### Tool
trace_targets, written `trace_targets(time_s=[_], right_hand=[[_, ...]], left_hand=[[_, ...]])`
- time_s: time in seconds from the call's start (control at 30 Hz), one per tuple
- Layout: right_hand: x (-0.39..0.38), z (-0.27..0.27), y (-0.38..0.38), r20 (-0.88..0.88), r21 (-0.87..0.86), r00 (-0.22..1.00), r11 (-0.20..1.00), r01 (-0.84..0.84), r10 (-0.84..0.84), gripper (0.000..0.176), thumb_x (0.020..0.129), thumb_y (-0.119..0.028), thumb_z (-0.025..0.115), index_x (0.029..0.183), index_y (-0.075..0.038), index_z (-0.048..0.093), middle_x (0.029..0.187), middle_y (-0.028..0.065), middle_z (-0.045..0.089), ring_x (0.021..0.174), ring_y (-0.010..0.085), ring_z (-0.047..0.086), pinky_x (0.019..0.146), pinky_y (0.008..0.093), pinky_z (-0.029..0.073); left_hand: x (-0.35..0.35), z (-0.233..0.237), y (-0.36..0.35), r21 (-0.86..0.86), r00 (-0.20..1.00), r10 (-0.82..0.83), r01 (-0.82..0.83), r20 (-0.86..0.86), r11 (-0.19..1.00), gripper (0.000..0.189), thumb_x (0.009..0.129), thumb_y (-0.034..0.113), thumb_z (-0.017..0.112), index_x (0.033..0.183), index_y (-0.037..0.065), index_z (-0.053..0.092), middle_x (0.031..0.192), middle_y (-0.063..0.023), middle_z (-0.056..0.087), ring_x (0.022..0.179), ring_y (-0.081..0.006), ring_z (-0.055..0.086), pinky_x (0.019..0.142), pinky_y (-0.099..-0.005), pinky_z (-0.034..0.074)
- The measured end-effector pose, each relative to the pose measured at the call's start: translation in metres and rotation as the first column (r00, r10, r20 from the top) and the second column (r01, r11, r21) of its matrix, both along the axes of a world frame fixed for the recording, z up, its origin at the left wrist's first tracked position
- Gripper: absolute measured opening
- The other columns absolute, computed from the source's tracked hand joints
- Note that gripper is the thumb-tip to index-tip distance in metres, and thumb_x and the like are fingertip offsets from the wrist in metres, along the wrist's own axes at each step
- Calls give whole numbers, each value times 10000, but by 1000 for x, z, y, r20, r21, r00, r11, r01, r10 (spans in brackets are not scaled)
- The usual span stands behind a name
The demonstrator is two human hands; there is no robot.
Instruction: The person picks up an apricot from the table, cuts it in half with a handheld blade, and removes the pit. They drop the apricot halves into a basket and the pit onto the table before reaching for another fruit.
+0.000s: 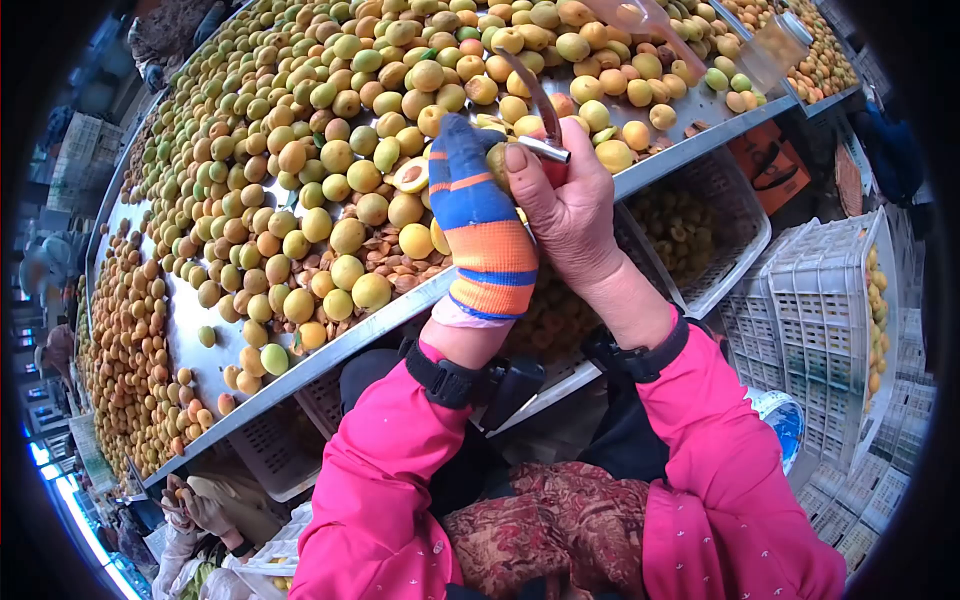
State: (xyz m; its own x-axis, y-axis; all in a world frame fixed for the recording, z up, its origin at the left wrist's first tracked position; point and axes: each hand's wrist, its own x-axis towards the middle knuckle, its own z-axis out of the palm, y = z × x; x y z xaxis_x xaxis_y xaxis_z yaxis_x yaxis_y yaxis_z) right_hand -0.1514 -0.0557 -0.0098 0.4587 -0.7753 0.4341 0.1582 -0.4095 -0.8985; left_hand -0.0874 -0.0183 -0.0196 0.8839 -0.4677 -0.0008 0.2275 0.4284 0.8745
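My left hand (472,190), in a blue and orange striped glove, is closed around an apricot (497,165) that shows only in part between the two hands. My right hand (575,200) is bare and grips a knife (537,90) with a thin, curved, brownish blade and a metal collar; the blade points up and away. The right thumb presses against the apricot. Just left of the glove lies a halved apricot (411,175) with its pit showing. Many loose pits (385,255) lie among the whole apricots on the table beyond my hands.
A metal-edged table (330,347) heaped with apricots spans the view. Below its edge sits a crate (725,270) with cut fruit. Stacked white crates (810,310) and a bucket (780,425) stand at right. A clear plastic jar (770,55) is at the far right. Another person's hands (195,505) show lower left.
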Motion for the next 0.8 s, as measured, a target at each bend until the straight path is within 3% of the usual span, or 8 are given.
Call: trace_targets(time_s=[0.1, 0.2, 0.3, 0.47, 0.53, 0.57, 0.63, 0.8], right_hand=[[2, -7, 1, -1, 26, 1000, 999, -20, 20, 409, 794, -399, 661, 818, -36, 475, 619, 57, 571, 589, 82, 529, 532, 267, 451], [3, -3, 4, -23, 74, 998, 995, -63, 65, 395, 817, -392, 638, 815, -29, 483, 630, 38, 560, 606, 70, 514, 550, 246, 451], [8, 8, 7, 132, 452, 980, 872, -190, 146, 348, 884, -359, 555, 859, -14, 513, 709, 2, 567, 664, 39, 502, 596, 201, 439], [7, -2, 1, 216, 695, 957, 657, -291, 196, 346, 899, -373, 518, 899, -27, 534, 710, -11, 559, 654, 29, 499, 584, 193, 430], [6, 2, 1, 265, 785, 953, 540, -303, 150, 340, 893, -364, 532, 878, -24, 533, 700, -13, 555, 652, 34, 493, 587, 200, 430], [5, 2, -1, 267, 784, 952, 542, -304, 148, 340, 893, -364, 532, 878, -24, 533, 700, -13, 555, 652, 34, 493, 587, 200, 430], [3, 3, -5, 77, 469, 995, 879, -90, 60, 340, 884, -359, 548, 871, -19, 529, 693, -11, 554, 641, 40, 485, 586, 205, 427], [7, 1, -3, 106, 398, 994, 914, -75, 35, 335, 880, -360, 552, 870, -26, 532, 715, -6, 558, 663, 43, 488, 612, 203, 428]], left_hand=[[2, -1, 4, 220, 929, 39, -127, 367, 967, 281, 928, 293, 445, 813, 50, 526, 720, -34, 530, 643, -145, 514, 625, -269, 432], [1, 12, 5, 130, 926, 34, -89, 376, 988, 209, 910, 211, 475, 861, 16, 534, 728, -40, 530, 650, -152, 509, 612, -280, 423], [12, 10, 1, 193, 772, 13, -175, 636, 965, 139, 853, 102, 530, 919, -17, 558, 767, -65, 530, 672, -179, 505, 602, -297, 415], [19, 6, 2, 237, 237, -136, -474, 962, 848, 127, 778, 34, 579, 901, 1, 593, 783, -87, 535, 653, -203, 519, 567, -294, 411], [13, 8, -1, 257, 294, -136, -426, 946, 867, 156, 760, 20, 585, 914, 8, 599, 800, -105, 541, 675, -218, 536, 583, -289, 420], [9, 10, -3, 277, 584, -84, -250, 807, 928, 140, 779, 34, 583, 916, 5, 597, 804, -93, 547, 688, -195, 539, 593, -279, 425], [-2, 16, -7, 116, 945, -53, 16, 322, 993, 103, 855, 98, 563, 889, 2, 578, 819, -45, 563, 724, -111, 530, 622, -248, 440], [-5, 17, -14, -7, 991, 33, -32, 127, 999, 107, 885, 109, 528, 837, 14, 540, 821, -29, 562, 718, -81, 514, 607, -223, 424]])
